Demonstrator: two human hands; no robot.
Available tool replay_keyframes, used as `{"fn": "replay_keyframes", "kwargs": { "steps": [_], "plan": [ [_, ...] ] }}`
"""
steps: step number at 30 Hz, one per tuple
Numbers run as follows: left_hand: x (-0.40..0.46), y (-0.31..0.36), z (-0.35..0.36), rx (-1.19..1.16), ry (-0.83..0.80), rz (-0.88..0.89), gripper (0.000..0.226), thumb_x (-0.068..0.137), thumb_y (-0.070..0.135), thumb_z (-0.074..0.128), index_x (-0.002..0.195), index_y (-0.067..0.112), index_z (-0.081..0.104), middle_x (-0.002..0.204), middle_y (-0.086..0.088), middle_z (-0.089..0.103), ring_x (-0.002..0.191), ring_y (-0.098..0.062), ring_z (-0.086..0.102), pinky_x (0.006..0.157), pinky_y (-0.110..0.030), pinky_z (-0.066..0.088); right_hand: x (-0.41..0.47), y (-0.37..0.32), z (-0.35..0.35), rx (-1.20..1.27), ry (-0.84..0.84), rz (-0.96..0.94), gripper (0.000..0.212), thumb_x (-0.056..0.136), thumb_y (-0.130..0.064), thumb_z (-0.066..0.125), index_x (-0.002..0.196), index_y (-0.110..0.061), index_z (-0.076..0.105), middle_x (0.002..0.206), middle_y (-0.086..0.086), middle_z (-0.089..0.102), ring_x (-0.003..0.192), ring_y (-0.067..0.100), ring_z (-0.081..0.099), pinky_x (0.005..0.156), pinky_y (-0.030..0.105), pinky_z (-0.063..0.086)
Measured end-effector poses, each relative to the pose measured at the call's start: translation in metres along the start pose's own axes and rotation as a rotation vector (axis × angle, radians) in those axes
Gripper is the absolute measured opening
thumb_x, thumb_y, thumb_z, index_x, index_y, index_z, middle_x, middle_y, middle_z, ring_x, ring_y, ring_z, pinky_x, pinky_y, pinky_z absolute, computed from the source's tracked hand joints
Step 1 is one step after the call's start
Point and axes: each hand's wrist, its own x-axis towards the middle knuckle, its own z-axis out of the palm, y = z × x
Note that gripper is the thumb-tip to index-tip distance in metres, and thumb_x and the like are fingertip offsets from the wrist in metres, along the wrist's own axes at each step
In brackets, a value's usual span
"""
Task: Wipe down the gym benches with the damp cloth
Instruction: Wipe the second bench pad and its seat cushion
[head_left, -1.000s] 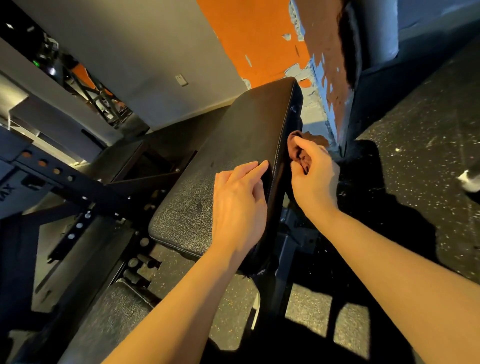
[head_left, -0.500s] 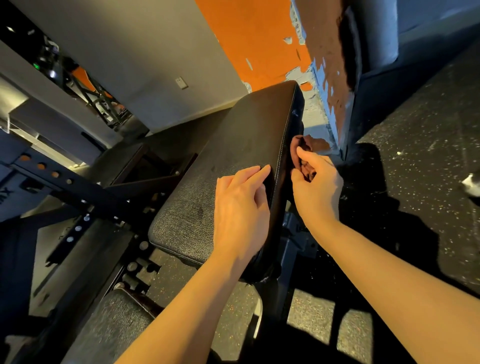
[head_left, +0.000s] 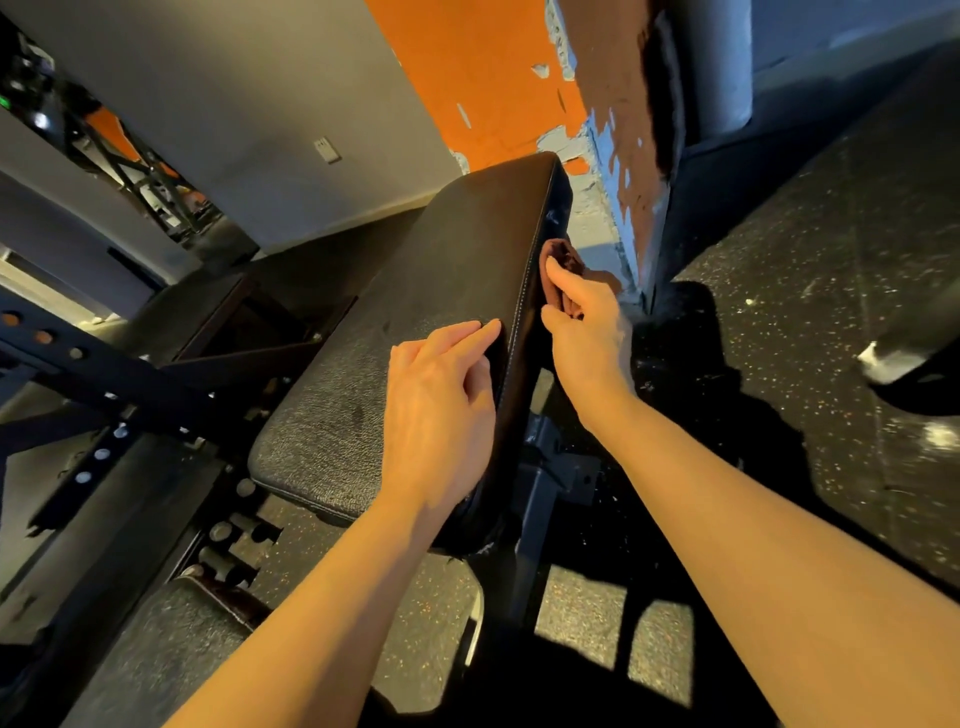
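I'm on the side-edge pass now, right hand (head_left: 589, 338) with fingers curled round the brown cloth (head_left: 563, 260), pressing it against the bench pad (head_left: 415, 322) flank while my flat, relaxed left hand (head_left: 441, 410) steadies the top; next, probably a sweep along that seam.

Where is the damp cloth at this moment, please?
In the head view, the cloth is bunched in the right hand, against the bench pad's right side edge.
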Motion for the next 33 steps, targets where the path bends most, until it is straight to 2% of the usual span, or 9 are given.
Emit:
{"fn": "replay_keyframes", "kwargs": {
  "steps": [3,5,9,13,16,19,22,27,33],
  "plan": [
    [0.001,-0.001,0.001,-0.014,0.010,0.013,0.037,0.100,0.014,0.044,0.130,0.026,0.060,0.132,0.012,0.057,0.120,-0.012,0.040,0.096,-0.015,0.026,-0.018,-0.002,-0.001,0.028,-0.031,-0.056,0.050,0.083,-0.008,0.058,0.132,-0.021,0.058,0.108,-0.007,0.046,0.105,0.013,0.051,0.101,0.035,0.045],
    [0.001,-0.002,0.002,-0.006,0.018,0.024,0.037,0.099,0.013,0.044,0.130,0.026,0.061,0.132,0.010,0.058,0.119,-0.014,0.041,0.096,-0.016,0.027,-0.034,-0.002,-0.003,0.023,-0.031,-0.169,0.050,0.076,-0.010,0.055,0.124,-0.018,0.064,0.105,-0.005,0.047,0.102,0.013,0.052,0.096,0.036,0.048],
    [0.001,-0.001,0.001,0.014,0.007,0.028,0.037,0.100,0.014,0.043,0.131,0.026,0.059,0.133,0.011,0.056,0.120,-0.014,0.040,0.097,-0.017,0.028,-0.036,0.002,-0.012,-0.080,-0.038,-0.247,0.051,0.081,0.004,0.057,0.124,-0.020,0.064,0.113,-0.001,0.053,0.104,0.007,0.052,0.092,0.017,0.046],
    [0.000,0.003,0.000,0.063,0.030,0.050,0.036,0.099,0.013,0.045,0.129,0.026,0.061,0.128,0.009,0.061,0.112,-0.014,0.044,0.094,-0.021,0.033,-0.013,-0.005,-0.013,0.007,-0.042,-0.103,0.057,0.090,-0.001,0.058,0.141,-0.022,0.048,0.126,-0.012,0.051,0.114,-0.001,0.048,0.087,-0.004,0.034],
    [0.009,0.004,-0.009,0.110,-0.028,0.053,0.034,0.095,0.014,0.051,0.123,0.026,0.065,0.113,0.009,0.065,0.102,-0.015,0.049,0.087,-0.022,0.034,-0.003,-0.007,-0.014,0.050,-0.027,0.034,0.055,0.089,-0.007,0.062,0.139,-0.021,0.045,0.125,-0.008,0.052,0.108,0.005,0.054,0.078,0.004,0.041],
    [0.037,0.004,-0.021,0.044,-0.172,0.044,0.026,0.088,0.019,0.060,0.112,0.027,0.067,0.097,0.008,0.058,0.092,-0.012,0.056,0.091,-0.029,0.041,-0.009,-0.010,-0.013,0.042,-0.056,0.004,0.059,0.081,0.000,0.066,0.133,-0.021,0.049,0.117,-0.005,0.052,0.099,0.006,0.051,0.071,0.003,0.041],
    [0.065,0.005,-0.012,0.002,-0.207,0.060,0.027,0.090,0.022,0.059,0.117,0.025,0.064,0.104,0.009,0.054,0.095,-0.006,0.053,0.082,-0.021,0.038,-0.012,-0.006,-0.013,0.003,-0.096,-0.115,0.064,0.079,0.009,0.061,0.135,-0.019,0.050,0.122,-0.003,0.053,0.108,0.005,0.050,0.083,0.003,0.039],
    [0.101,-0.004,0.017,0.007,-0.123,0.089,0.029,0.097,0.022,0.049,0.124,0.021,0.060,0.119,0.001,0.056,0.111,-0.017,0.053,0.085,-0.021,0.034,0.025,-0.002,-0.011,-0.057,-0.064,-0.106,0.062,0.081,0.015,0.054,0.137,-0.013,0.051,0.118,0.000,0.048,0.102,0.009,0.054,0.083,0.005,0.038],
    [0.142,-0.014,0.022,0.077,-0.193,0.186,0.037,0.102,0.025,0.041,0.137,0.024,0.052,0.137,0.005,0.053,0.127,-0.017,0.044,0.101,-0.025,0.030,0.012,0.000,-0.012,0.002,-0.038,-0.160,0.057,0.078,0.008,0.066,0.128,-0.019,0.060,0.111,-0.008,0.056,0.092,-0.013,0.053,0.078,0.001,0.039]
  ]
}}
